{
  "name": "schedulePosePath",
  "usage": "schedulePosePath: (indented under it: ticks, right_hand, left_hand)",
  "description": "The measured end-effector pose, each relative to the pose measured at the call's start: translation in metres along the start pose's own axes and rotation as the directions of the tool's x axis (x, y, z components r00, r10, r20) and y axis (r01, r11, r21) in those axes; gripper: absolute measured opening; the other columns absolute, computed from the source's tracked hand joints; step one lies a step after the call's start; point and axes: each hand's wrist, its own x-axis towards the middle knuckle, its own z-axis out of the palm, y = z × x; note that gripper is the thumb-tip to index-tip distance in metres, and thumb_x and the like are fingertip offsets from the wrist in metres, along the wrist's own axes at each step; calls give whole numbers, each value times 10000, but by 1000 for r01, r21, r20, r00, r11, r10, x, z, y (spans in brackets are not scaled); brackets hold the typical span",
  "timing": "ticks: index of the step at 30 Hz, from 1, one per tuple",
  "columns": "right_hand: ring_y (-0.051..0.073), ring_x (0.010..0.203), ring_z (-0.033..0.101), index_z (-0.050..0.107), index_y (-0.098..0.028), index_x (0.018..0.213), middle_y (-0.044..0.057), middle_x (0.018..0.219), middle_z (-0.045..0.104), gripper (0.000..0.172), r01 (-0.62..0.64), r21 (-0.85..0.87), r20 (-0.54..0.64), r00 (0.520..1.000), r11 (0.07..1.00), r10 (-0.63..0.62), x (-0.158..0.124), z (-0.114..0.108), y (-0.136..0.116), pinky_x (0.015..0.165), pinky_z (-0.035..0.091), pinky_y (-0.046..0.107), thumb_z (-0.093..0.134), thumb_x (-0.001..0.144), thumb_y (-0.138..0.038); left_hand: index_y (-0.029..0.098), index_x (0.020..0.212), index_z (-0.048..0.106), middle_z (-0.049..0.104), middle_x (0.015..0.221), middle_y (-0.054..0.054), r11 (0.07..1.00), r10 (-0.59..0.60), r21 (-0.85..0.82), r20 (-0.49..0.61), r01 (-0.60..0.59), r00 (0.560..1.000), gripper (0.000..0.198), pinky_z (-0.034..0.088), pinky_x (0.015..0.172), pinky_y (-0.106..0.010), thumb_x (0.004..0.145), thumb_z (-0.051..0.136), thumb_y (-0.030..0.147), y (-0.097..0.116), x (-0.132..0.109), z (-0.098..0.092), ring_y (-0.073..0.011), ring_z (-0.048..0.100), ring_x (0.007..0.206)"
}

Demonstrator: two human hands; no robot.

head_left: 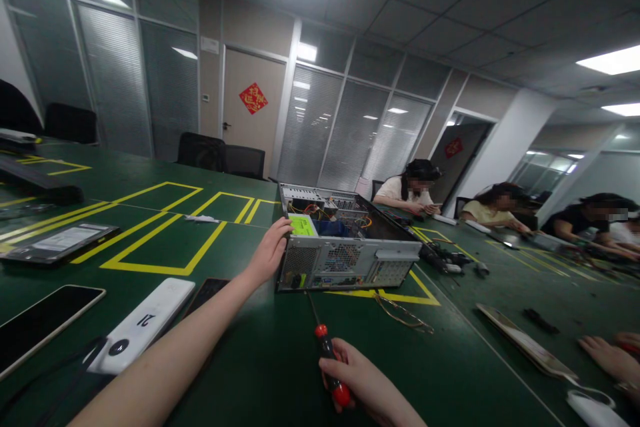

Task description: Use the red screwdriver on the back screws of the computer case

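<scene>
An open computer case (350, 250) lies on the green table, its vented rear panel facing me. Inside are loose wires and a power supply with a bright green label (303, 225) at the left corner. My left hand (270, 247) grips the case's left edge beside that label; part of the fingers is hidden behind the edge. Low in the middle, my right hand (350, 373) is closed around a black and red screwdriver (327, 347). The screwdriver's shaft points away from me, its tip near the bottom edge of the rear panel.
At left lie a hard drive (63, 243), a phone (47, 323) and a white device (145, 323) with a cable. A thin wire loop (403, 313) lies right of the screwdriver. Black parts (450, 257) and another phone (525, 340) are farther right. Several people sit along the table's right side.
</scene>
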Motion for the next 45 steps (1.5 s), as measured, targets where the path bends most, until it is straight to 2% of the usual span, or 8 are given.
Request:
schedulePosePath:
  ticks: [7, 11, 16, 21, 31, 39, 45]
  right_hand:
    - [58, 458, 444, 445, -177, 914, -46, 674, 495, 338, -21, -162, -130, 992, 987, 0, -3, 5, -6, 386, 292, 182, 596, 723, -411]
    - [78, 545, 461, 457, -178, 828, -34, 692, 476, 256, 6, -214, -168, 985, 977, -43, -8, 4, -12, 450, 355, 199, 575, 742, -388]
    - [96, 579, 479, 479, -181, 860, -13, 744, 497, 221, -58, -226, -241, 971, 972, 1, -16, 1, -21, 458, 347, 209, 498, 784, -387]
    - [102, 586, 484, 498, -175, 885, -1, 772, 508, 261, -58, -239, -245, 970, 969, -3, -14, -3, -18, 460, 344, 212, 485, 768, -407]
    - [95, 541, 463, 491, -192, 879, -22, 696, 510, 315, -23, -185, -255, 967, 982, -26, -15, -7, -16, 426, 276, 199, 468, 744, -475]
    - [78, 486, 416, 514, -177, 909, -20, 660, 516, 307, -66, -206, -254, 967, 976, 12, -16, -7, -15, 420, 267, 197, 438, 772, -441]
    - [88, 518, 458, 531, -171, 922, -5, 700, 533, 311, -85, -227, -249, 968, 970, 27, -15, -7, -15, 423, 289, 198, 462, 761, -428]
  left_hand:
    - [203, 1150, 491, 461, 1308, -93, 1000, -9, 9, 7, 9, 1000, 329, 278, 1088, -446, 936, 273, 326, 0, 1, -1, -208, 345, 1300]
    - [200, 1153, 491, 464, 1309, -94, 1000, -6, 16, 2, 6, 1000, 320, 279, 1087, -439, 934, 283, 308, 0, 1, -1, -209, 343, 1301]
    - [194, 1154, 485, 463, 1308, -94, 1000, 0, 13, 6, 0, 1000, 311, 275, 1092, -437, 936, 287, 296, 0, 0, -2, -205, 340, 1301]
    - [190, 1152, 480, 458, 1308, -99, 1000, 12, 21, 6, -12, 1000, 320, 281, 1087, -450, 937, 274, 307, -1, 0, -2, -211, 349, 1295]
    - [195, 1150, 488, 465, 1304, -96, 1000, 5, 29, 7, -6, 1000, 336, 293, 1079, -446, 936, 267, 331, 1, 0, -3, -211, 358, 1289]
    - [188, 1158, 484, 455, 1317, -97, 1000, 1, 26, 11, -2, 1000, 338, 285, 1083, -442, 938, 266, 323, 2, 0, -3, -209, 344, 1300]
    - [194, 1153, 486, 466, 1303, -100, 999, 2, 34, 11, -2, 1000, 341, 292, 1078, -453, 938, 261, 334, 3, 1, -3, -212, 350, 1296]
